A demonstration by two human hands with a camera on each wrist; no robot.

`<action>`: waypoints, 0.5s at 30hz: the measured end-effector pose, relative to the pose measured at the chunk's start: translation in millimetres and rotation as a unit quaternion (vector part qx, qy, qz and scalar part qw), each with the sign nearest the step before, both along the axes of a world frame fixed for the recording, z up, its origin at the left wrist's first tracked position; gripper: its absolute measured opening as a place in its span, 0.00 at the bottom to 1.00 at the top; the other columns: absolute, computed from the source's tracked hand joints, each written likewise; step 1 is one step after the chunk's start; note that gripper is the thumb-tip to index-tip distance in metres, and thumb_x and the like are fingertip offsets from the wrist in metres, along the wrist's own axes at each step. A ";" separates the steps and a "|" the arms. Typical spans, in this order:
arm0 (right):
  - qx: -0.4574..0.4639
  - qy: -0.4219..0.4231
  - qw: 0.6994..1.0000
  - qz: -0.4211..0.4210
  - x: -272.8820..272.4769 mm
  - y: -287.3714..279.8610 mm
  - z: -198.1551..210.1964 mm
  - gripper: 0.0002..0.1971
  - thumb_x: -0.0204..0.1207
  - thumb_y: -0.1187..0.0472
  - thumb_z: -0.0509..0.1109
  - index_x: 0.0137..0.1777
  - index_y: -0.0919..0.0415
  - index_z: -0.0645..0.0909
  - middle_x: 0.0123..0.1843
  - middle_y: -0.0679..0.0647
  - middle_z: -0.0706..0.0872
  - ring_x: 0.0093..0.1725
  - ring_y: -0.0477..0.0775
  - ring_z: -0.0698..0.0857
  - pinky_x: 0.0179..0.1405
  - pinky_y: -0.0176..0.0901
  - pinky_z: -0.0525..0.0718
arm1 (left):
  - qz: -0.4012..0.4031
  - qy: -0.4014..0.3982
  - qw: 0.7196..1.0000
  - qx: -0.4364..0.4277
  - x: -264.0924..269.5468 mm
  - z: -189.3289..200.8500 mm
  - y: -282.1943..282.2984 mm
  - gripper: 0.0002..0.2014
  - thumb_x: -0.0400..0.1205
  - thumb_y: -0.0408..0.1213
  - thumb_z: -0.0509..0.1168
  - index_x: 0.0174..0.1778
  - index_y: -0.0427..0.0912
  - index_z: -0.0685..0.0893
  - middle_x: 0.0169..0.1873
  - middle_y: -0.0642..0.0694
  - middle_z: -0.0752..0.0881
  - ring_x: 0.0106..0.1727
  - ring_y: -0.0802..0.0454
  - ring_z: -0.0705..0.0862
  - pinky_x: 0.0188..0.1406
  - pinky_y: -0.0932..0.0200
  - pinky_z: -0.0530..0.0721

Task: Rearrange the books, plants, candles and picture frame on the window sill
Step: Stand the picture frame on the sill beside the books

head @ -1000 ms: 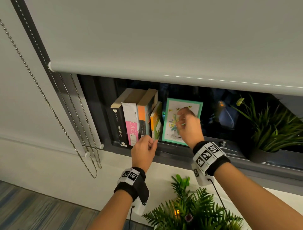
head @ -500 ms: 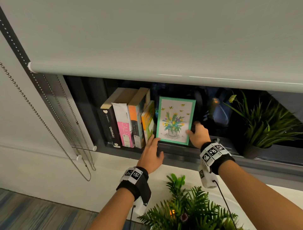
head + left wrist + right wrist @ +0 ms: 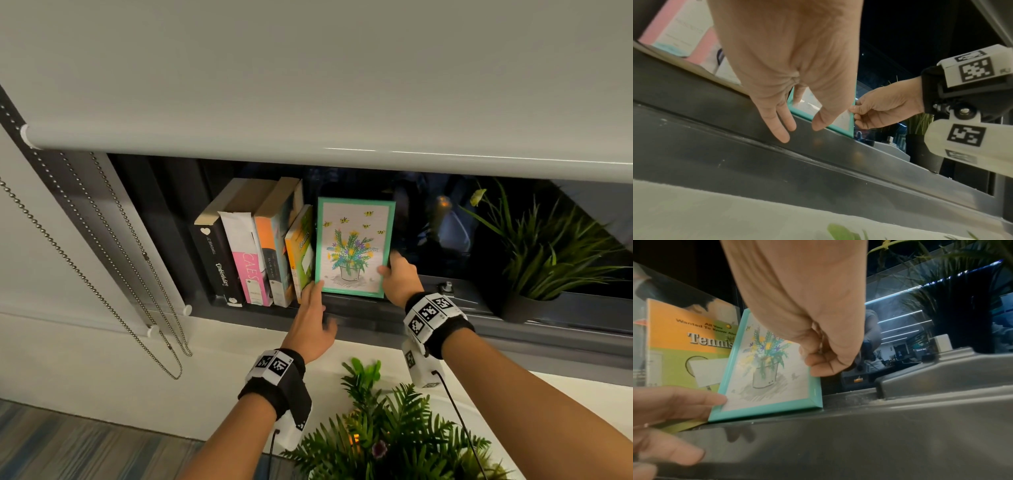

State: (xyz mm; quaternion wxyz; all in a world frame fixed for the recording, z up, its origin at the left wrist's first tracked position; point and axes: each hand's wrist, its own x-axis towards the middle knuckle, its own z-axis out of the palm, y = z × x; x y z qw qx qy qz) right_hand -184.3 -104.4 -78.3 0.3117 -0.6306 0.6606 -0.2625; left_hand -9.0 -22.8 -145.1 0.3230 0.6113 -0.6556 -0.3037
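Observation:
A teal picture frame [image 3: 354, 246] with a flower drawing stands upright on the dark window sill [image 3: 455, 308], just right of a row of several upright books [image 3: 253, 243]. My right hand [image 3: 388, 270] pinches the frame's lower right edge, thumb on the front, as the right wrist view shows [image 3: 813, 365]. My left hand [image 3: 315, 291] is flat with straight fingers, one fingertip [image 3: 715, 400] touching the frame's [image 3: 766, 378] lower left corner beside the yellow-green Tennis book [image 3: 684, 350]. In the left wrist view the frame [image 3: 840, 123] shows behind my spread fingers [image 3: 781, 128].
A spiky green plant [image 3: 548, 246] in a dark pot stands on the sill at the right. A leafy plant [image 3: 387, 431] with a small orange candle glow [image 3: 354, 438] sits below my arms. A roller blind [image 3: 308, 85] hangs low overhead; bead chains [image 3: 102, 274] dangle at the left.
My right hand dropped from the frame's front to grip its lower right edge. My left hand uncurled and reached up to the frame's lower left corner.

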 end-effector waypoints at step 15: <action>-0.036 0.001 0.999 0.029 -47.5 37.9 17.0 0.19 0.79 0.61 0.68 0.68 0.61 0.70 0.52 0.58 0.86 0.54 0.56 0.83 0.57 0.47 0.81 | 0.012 -0.058 0.998 -0.020 5.5 13.1 22.7 0.35 0.80 0.29 0.63 0.82 0.44 0.56 0.77 0.48 0.61 0.68 0.47 0.76 0.68 0.49 0.79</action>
